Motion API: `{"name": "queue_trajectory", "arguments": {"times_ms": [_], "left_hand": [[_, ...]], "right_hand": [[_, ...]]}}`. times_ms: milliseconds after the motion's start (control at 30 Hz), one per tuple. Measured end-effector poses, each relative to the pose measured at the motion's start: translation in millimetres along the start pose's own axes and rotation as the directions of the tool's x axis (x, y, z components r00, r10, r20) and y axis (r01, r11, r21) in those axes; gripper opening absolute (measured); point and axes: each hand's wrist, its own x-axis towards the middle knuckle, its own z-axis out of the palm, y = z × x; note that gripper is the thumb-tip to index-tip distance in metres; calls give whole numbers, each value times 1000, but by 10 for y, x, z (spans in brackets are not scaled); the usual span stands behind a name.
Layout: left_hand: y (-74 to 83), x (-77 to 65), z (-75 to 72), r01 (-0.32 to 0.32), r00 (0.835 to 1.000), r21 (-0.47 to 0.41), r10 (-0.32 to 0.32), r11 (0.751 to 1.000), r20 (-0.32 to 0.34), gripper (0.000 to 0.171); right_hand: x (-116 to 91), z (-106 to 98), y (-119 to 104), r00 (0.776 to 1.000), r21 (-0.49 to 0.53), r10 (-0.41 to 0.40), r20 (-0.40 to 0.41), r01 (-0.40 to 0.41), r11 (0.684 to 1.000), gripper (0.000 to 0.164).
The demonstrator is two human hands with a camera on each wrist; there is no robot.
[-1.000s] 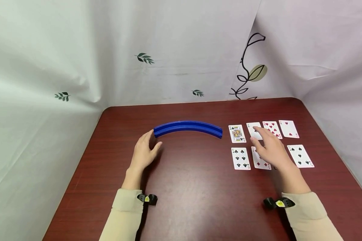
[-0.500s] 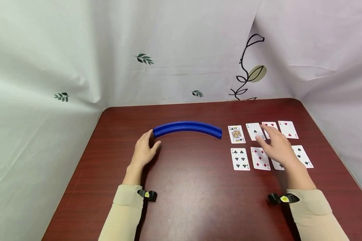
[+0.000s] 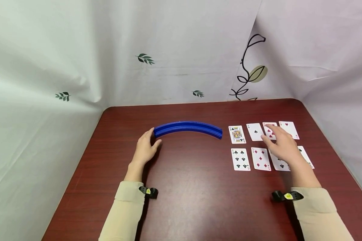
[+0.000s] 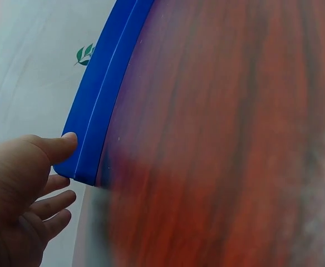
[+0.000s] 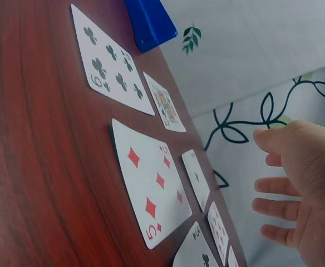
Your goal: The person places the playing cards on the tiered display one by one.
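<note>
My left hand (image 3: 144, 150) is at the left end of a blue curved card holder (image 3: 188, 126), its fingertips touching or nearly touching that end. In the left wrist view the thumb (image 4: 59, 147) overlaps the holder's end, the other fingers loosely spread. My right hand (image 3: 283, 144) hovers with relaxed fingers over the right part of two rows of face-up playing cards, holding nothing. Under or beside it lie a hearts card (image 3: 269, 133), the ace of clubs (image 3: 254, 132) and a three of clubs (image 3: 279, 163). The hand partly covers the two of hearts (image 3: 290, 128) and a spades card (image 3: 304, 156).
Nearer the holder lie the king of clubs (image 3: 237, 134), six of clubs (image 3: 240, 159) and five of diamonds (image 3: 261, 159). Everything rests on a dark red wooden table (image 3: 193, 187). White cloth (image 3: 175, 40) with leaf prints hangs behind and at both sides.
My right hand has moved rightward over the cards, uncovering the ace of clubs and five of diamonds and covering more of the right-hand cards. The left hand and holder stay in place.
</note>
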Motion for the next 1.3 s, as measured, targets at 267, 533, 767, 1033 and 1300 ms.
{"name": "queue_trajectory", "arguments": {"times_ms": [267, 533, 767, 1033, 1300], "left_hand": [[-7, 64, 7, 4, 1000, -9, -4, 1000, -13, 63], [-39, 124, 41, -1, 1000, -7, 1, 1000, -30, 59], [-28, 212, 66, -9, 999, -6, 9, 1000, -32, 57], [-17, 257, 61, 33, 998, -19, -34, 999, -50, 51], [-22, 295, 69, 41, 997, 13, -40, 999, -66, 47]], "right_hand": [[24, -33, 78, 1000, 1, 7, -2, -7, 1000, 57], [34, -55, 138, 999, 9, 34, 26, -34, 999, 60], [43, -72, 196, 999, 13, 44, 22, -44, 999, 59], [60, -105, 244, 999, 10, 48, 24, -48, 999, 59], [74, -121, 331, 998, 2, 56, 39, -56, 998, 61]]}}
